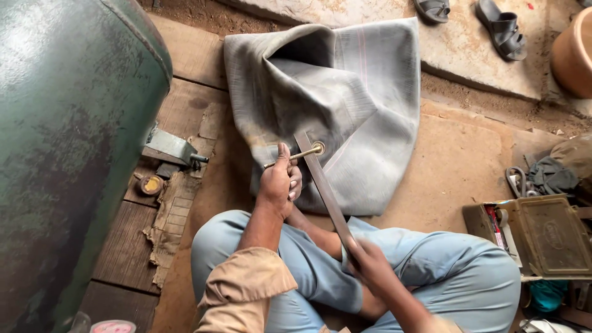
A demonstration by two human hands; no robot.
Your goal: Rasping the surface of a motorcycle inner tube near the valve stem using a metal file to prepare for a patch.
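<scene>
A large grey rubber inner tube (345,105) lies folded on the floor in front of my crossed legs. Its brass valve stem (296,156) sticks out toward me near the tube's lower middle. My left hand (277,182) is closed around the valve stem, thumb along it. My right hand (370,262) grips the near end of a long flat dark metal bar (320,179), whose far end rests against the tube right beside the valve.
A big green metal tank (68,142) fills the left side. An open olive metal toolbox (536,237) with tools sits at the right, rags behind it. Sandals (502,28) lie on a stone slab at the top, beside a clay pot (573,55). Wooden planks lie at the left.
</scene>
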